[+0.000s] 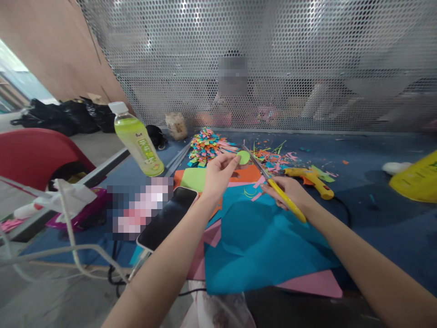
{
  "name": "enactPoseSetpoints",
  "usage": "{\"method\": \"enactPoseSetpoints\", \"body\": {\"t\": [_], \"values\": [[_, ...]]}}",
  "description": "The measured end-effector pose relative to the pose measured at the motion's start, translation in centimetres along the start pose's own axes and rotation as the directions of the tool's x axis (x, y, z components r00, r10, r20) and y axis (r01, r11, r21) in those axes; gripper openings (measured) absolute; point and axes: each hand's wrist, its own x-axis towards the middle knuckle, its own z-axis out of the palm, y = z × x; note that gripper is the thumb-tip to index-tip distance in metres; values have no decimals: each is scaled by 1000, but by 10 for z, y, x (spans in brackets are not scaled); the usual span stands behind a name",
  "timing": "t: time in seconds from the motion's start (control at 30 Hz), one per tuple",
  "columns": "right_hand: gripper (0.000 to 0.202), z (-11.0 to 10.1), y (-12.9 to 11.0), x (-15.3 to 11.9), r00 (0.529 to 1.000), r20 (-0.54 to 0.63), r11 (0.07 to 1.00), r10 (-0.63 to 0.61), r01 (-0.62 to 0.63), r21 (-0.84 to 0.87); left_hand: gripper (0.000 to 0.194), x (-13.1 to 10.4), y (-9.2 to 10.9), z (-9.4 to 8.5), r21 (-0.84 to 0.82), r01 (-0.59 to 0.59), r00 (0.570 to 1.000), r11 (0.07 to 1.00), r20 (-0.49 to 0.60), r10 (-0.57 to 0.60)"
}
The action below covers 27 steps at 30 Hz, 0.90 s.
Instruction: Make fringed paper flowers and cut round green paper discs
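Between the thumb and fingers of my left hand (pixel 221 171) is a small light green paper circle (pixel 243 157). My right hand (pixel 285 191) grips a pair of scissors (pixel 283 196) with yellow handles; the blades point away from me and lie just right of the circle. Below both hands spreads a large blue paper sheet (pixel 262 246), with pink paper (pixel 314 283) under it. Behind my left hand stands a cone-shaped bundle of colourful paper strips (pixel 205 145). Thin paper scraps (pixel 273 157) are heaped beyond the scissors.
A yellow glue gun (pixel 316 177) lies right of my right hand. On the left are a black-screened phone (pixel 169 216), a green drink bottle (pixel 138 141) and a purple tissue box (pixel 82 214). A perforated metal panel (pixel 307 54) closes off the back. A yellow package (pixel 418 180) sits at far right.
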Motion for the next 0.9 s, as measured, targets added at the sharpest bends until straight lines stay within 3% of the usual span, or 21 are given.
{"method": "enactPoseSetpoints", "body": {"t": [0.9], "values": [[42,1,3,2,1000,-2,1000,1,-1,4,28,-1,-1,2,23,33,999,999,-10,-33]]}}
